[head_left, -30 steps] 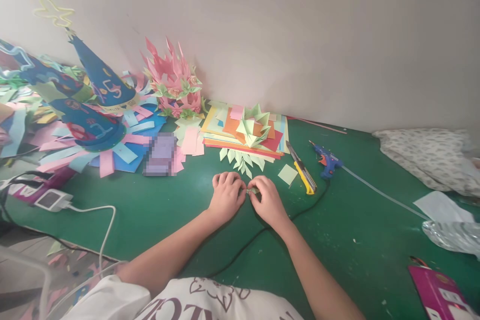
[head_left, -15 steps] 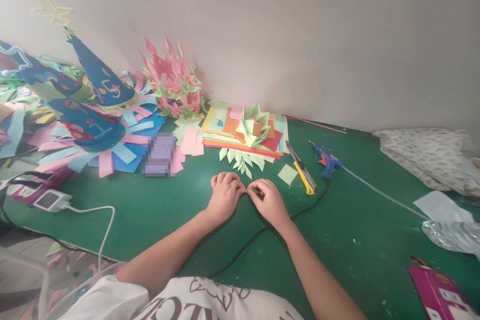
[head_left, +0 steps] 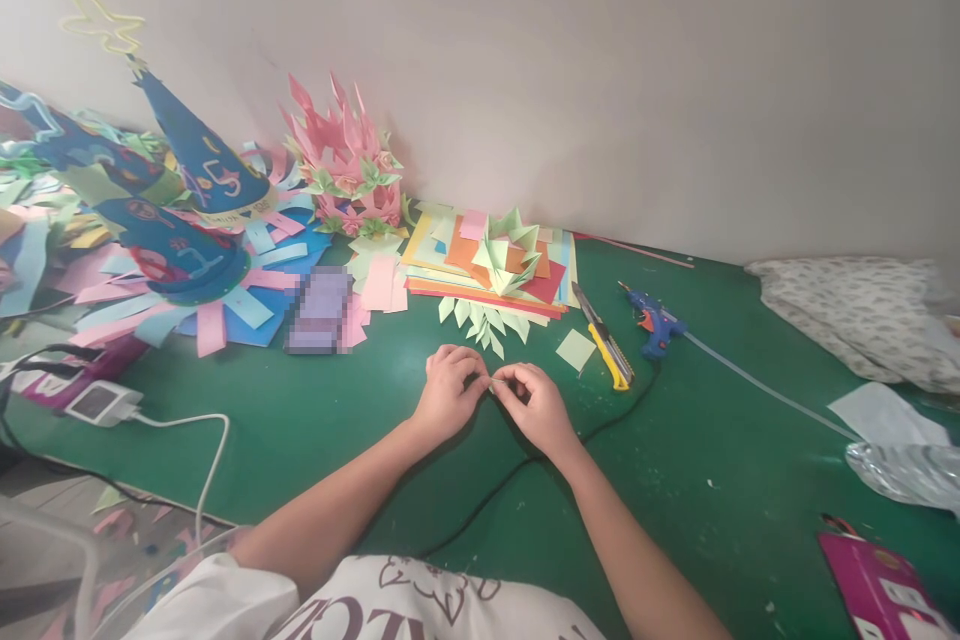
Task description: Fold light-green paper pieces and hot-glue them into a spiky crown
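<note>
Green table top against a plain pale wall, head view only.

Hands: left hand and right hand meet at table centre, fingertips together, both pinched on a small pale green paper piece. The piece is mostly hidden between the fingers; only a thin edge shows, so its shape is unclear. It sits just above the table, near the front edge of the folded green points.

Behind the hands: a stack of coloured paper sheets with a green folded star on top. The folded green points lie fanned out just in front of the stack. A loose green paper square lies to the right of them.

Right of that: yellow utility knife, then blue glue gun with a clear glue stick trailing right. A black cable runs from the gun under the right wrist.

Left side: blue paper cone hats on pink and blue strip fringes, pink spiky paper flower against the wall, white power adapter with a white cord.

Far right: patterned cloth, white sheet, magenta box at the near corner.
</note>
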`<state>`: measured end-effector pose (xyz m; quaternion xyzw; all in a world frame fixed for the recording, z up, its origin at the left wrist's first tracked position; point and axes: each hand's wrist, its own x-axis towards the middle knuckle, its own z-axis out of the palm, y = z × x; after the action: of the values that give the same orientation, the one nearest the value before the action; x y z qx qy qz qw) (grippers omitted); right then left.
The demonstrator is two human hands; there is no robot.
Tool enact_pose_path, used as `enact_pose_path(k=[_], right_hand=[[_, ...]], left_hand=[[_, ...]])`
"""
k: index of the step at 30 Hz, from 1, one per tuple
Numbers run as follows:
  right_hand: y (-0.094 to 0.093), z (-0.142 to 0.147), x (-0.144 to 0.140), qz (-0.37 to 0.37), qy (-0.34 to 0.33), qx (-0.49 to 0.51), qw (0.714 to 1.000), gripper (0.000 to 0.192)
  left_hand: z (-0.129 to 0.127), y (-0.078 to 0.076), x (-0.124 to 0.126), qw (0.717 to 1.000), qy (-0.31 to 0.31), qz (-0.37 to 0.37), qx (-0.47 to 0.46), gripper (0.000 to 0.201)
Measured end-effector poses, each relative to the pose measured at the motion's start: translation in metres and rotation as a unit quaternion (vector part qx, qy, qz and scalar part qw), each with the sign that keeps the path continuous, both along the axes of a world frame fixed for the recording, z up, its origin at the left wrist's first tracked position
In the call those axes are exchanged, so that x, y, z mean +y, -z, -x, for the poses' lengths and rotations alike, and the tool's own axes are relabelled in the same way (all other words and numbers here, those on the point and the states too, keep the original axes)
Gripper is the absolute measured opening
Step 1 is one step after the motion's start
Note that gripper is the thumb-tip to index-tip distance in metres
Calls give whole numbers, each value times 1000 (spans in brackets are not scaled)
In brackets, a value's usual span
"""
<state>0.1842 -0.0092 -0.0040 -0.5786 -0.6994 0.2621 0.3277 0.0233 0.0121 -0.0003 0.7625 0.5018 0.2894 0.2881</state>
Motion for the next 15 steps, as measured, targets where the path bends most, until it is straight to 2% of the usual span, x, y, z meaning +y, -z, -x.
enact_pose_path(k=[7,11,15], right_hand=[[-1,1,0,-17,18,-5,1000,20],[0,1,0,30,31,28,999,20],[1,2,-2,75,47,109,990,22]], left_hand=[[-2,2,1,1000,-7,7,0,10],[-2,4,2,999,-19,40,-28,9],[-1,4,2,997,-22,56,-53,9]])
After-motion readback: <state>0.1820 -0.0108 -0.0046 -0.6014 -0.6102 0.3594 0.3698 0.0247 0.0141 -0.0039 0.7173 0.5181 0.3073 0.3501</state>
